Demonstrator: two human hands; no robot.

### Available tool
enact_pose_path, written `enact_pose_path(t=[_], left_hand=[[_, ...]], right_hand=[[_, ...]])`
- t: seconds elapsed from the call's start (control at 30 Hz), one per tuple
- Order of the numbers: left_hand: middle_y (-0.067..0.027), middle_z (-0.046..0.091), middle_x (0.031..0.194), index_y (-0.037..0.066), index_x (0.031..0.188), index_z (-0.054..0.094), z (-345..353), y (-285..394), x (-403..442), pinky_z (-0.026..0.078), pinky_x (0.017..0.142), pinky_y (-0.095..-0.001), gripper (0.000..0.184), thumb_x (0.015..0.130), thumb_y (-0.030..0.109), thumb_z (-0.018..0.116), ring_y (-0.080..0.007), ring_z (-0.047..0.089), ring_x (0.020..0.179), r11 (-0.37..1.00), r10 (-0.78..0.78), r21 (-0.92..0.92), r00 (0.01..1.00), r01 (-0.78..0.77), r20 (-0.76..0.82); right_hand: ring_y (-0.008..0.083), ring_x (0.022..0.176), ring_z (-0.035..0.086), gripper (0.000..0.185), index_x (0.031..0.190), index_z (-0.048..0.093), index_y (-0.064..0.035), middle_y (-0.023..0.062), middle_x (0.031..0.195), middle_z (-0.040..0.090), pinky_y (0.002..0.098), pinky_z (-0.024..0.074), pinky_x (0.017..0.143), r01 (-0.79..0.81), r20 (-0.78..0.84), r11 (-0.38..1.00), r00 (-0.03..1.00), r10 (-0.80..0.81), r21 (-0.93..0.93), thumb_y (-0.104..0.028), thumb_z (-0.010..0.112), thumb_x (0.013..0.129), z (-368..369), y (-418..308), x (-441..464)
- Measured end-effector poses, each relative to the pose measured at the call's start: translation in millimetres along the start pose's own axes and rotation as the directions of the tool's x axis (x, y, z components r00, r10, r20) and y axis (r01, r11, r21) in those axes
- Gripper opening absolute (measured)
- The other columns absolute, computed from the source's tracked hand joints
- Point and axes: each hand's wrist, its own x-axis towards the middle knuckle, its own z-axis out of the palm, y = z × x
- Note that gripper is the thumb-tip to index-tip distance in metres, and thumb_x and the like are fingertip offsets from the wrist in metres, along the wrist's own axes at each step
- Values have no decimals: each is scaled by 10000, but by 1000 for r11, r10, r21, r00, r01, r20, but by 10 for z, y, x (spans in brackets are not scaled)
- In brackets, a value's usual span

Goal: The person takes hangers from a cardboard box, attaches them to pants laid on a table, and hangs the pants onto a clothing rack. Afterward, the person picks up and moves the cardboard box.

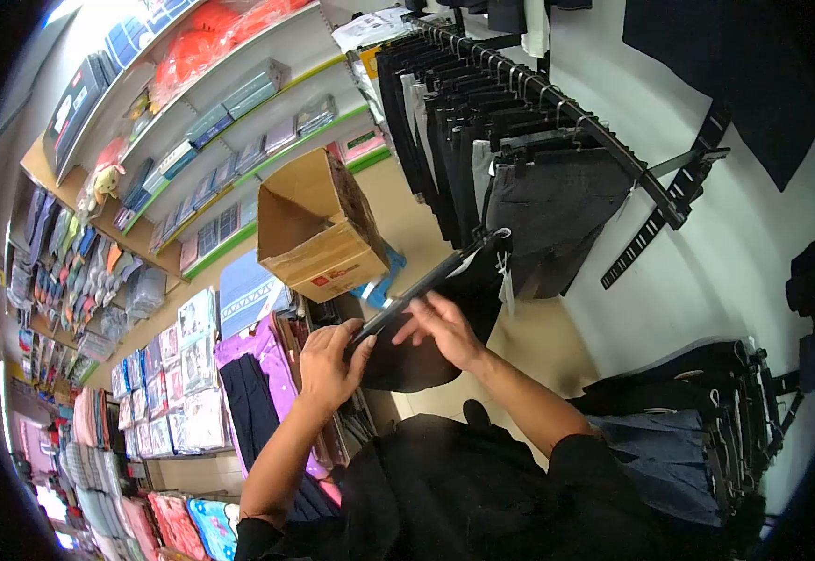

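My left hand [331, 363] pinches the near end of a long dark edge, either a hanger bar or a waistband, belonging to a black garment [417, 360]. From that edge the dark cloth hangs down in front of me; whether it is trousers or a skirt I cannot make out. My right hand [440, 329] lies along the middle of the same edge, fingers apart and slightly blurred, touching or very close to the cloth. At the far end, a white tag [506, 280] dangles beside dark grey bottoms [552, 210] on the rack.
A black wall rail [557, 98] carries several hanging trousers ahead. An open cardboard box [328, 229] stands beyond my hands. Purple folded clothes [263, 351] and packaged goods [178, 374] lie at left, below stocked shelves [239, 140]. Jeans [660, 449] hang at lower right.
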Motion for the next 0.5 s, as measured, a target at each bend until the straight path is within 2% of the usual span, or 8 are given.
enact_pose_path(t=[0.07, 0.17, 0.23, 0.27, 0.3, 0.33, 0.43, 0.5], left_hand=[[-200, 654, 1159, 18, 1177, 624, -24, -22, 38, 503, 883, -416, 299, 945, 203, 662, -310, 650, 1059, 987, 159, 49, 968, -152, -193], [-196, 658, 1118, 4, 1163, 622, 205, -129, -170, 513, 895, -401, 290, 920, 154, 670, -355, 653, 1038, 989, 4, -141, 972, -38, -236], [-174, 665, 1060, -4, 1145, 624, 371, -407, -422, 522, 850, -362, 235, 946, 117, 654, -293, 677, 956, 910, -228, -385, 960, 152, -162], [-149, 668, 997, -7, 1127, 629, 373, -463, -517, 520, 808, -328, 212, 961, 124, 650, -225, 669, 887, 908, -261, -367, 959, 204, -113], [-121, 671, 914, -13, 1100, 633, 383, -515, -609, 517, 769, -313, 190, 973, 129, 636, -187, 653, 816, 865, -335, -404, 942, 299, -20], [-102, 676, 838, -20, 1054, 647, 430, -601, -717, 520, 741, -309, 179, 980, 143, 631, -165, 650, 778, 848, -379, -404, 925, 343, -8], [-97, 690, 817, -27, 1019, 658, 691, -1025, -1110, 522, 723, -309, 191, 983, 159, 627, -159, 657, 753, 740, -484, -475, 867, 477, 116], [-102, 704, 830, -31, 1002, 662, 835, -1246, -1369, 525, 725, -306, 210, 976, 176, 639, -156, 667, 771, 708, -519, -467, 839, 530, 167]], right_hand=[[180, 861, 706, 431, 1287, 510, -46, 57, 1116, 608, 243, 494, 660, 27, -118, 998, 993, -20, 59, -411, 428, 1073, -120, -9, 62], [168, 847, 692, 345, 1225, 539, -81, 54, 1076, 656, 260, 484, 688, 51, -249, 988, 968, -12, 148, -376, 467, 1060, -521, -183, -54], [161, 830, 684, 291, 1185, 556, -93, 56, 1075, 679, 263, 475, 697, 102, -301, 981, 952, -48, 166, -344, 495, 1050, -682, -251, -65], [157, 823, 684, 291, 1173, 561, -93, 56, 1059, 684, 261, 474, 690, 127, -347, 981, 935, -70, 145, -348, 499, 1048, -777, -281, -58], [153, 815, 684, 292, 1162, 566, -92, 55, 1043, 689, 260, 472, 683, 147, -394, 981, 915, -85, 128, -353, 503, 1047, -846, -301, -79], [149, 794, 686, 283, 1144, 573, -96, 50, 1014, 693, 251, 470, 662, 172, -433, 977, 896, -101, 129, -354, 515, 1042, -908, -348, -94], [144, 716, 701, 246, 1092, 599, -111, 24, 909, 702, 222, 458, 570, 261, -562, 951, 818, -128, 164, -345, 565, 1025, -1168, -421, -58], [142, 718, 706, 262, 1111, 609, -109, 20, 905, 705, 225, 462, 571, 287, -597, 944, 790, -137, 164, -353, 564, 1026, -1347, -510, -44]])
